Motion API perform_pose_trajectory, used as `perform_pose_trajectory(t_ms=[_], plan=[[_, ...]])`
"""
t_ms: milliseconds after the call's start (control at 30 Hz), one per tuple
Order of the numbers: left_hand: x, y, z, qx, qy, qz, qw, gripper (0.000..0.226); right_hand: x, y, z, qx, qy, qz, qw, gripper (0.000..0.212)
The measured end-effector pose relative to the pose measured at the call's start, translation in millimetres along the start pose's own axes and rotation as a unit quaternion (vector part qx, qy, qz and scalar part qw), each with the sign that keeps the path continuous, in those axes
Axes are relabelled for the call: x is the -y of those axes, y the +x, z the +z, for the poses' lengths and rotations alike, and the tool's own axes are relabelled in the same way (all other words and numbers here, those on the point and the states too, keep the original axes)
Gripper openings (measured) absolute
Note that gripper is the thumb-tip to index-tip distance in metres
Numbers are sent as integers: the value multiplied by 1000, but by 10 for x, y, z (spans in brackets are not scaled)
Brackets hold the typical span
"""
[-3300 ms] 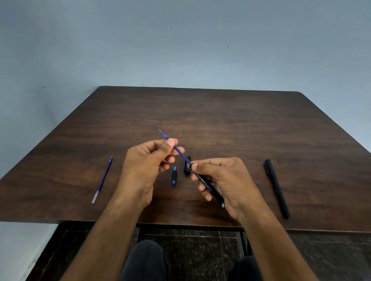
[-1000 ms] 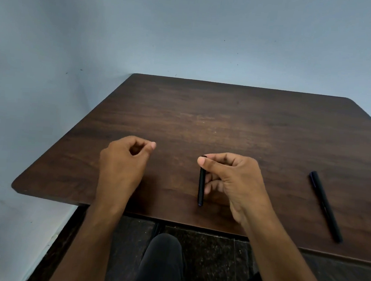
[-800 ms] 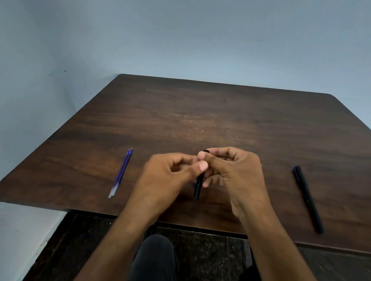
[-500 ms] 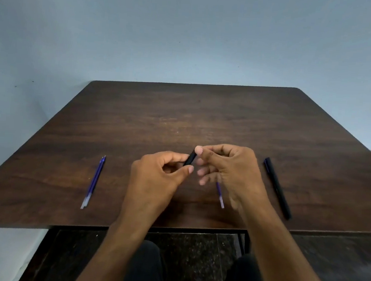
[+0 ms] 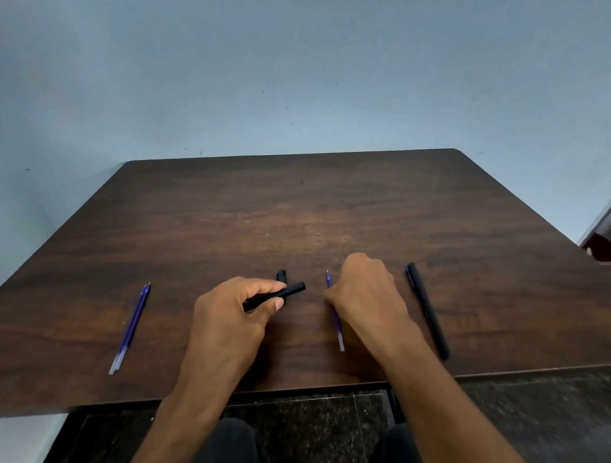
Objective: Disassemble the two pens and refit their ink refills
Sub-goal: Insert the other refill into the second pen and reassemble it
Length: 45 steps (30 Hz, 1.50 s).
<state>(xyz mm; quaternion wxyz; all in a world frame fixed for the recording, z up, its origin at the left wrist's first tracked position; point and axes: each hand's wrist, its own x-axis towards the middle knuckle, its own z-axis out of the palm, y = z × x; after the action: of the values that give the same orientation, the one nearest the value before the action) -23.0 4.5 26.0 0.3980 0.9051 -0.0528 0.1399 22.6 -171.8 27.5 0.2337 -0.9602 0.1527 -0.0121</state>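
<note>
Barrel (image 5: 280,296), black, sits in left hand (image 5: 233,315), pinched between thumb and curled fingers, open end angled up-right above the desk (image 5: 335,211). Small black cap piece (image 5: 281,275) lies on desk just beyond it. Right hand (image 5: 366,294) knuckles-up, fingers curled down onto blue refill (image 5: 337,321) lying on desk; actual grip not visible, can't tell. Second blue refill (image 5: 131,327) well left of left hand. Assembled black pen (image 5: 427,310) just right of right hand.
</note>
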Motion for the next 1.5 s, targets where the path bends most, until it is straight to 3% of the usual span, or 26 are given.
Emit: perform_pose_trajectory(t_ms=[233, 300, 333, 400, 467, 567, 667, 1300, 1500], plan=[[13, 12, -1, -2, -11, 7, 1000, 24, 108, 60, 9, 57, -20, 17, 998, 41], [8, -3, 1, -2, -14, 8, 1000, 24, 22, 52, -16, 57, 65, 20, 996, 39], [8, -12, 1, -2, -18, 6, 1000, 24, -40, 40, -31, 64, 165, 13, 984, 37], [8, -26, 5, -1, -25, 3, 1000, 24, -142, 8, -84, 82, 403, 13, 912, 33], [8, -30, 7, 2, -32, 0, 999, 24, -187, -20, -162, 69, 542, 13, 838, 28], [-6, -29, 10, 0, -42, -2, 999, 24, -195, -53, -246, 15, 622, 3, 783, 25], [-21, -41, 16, 2, -46, -3, 999, 24, -178, -94, -268, -2, 654, -1, 756, 24], [71, -20, -68, -5, -43, -26, 999, 24, -52, -205, -181, -1, 665, -23, 746, 19], [54, -48, -53, -4, -46, -20, 999, 22, 4, -281, -22, 43, 621, -45, 782, 18]])
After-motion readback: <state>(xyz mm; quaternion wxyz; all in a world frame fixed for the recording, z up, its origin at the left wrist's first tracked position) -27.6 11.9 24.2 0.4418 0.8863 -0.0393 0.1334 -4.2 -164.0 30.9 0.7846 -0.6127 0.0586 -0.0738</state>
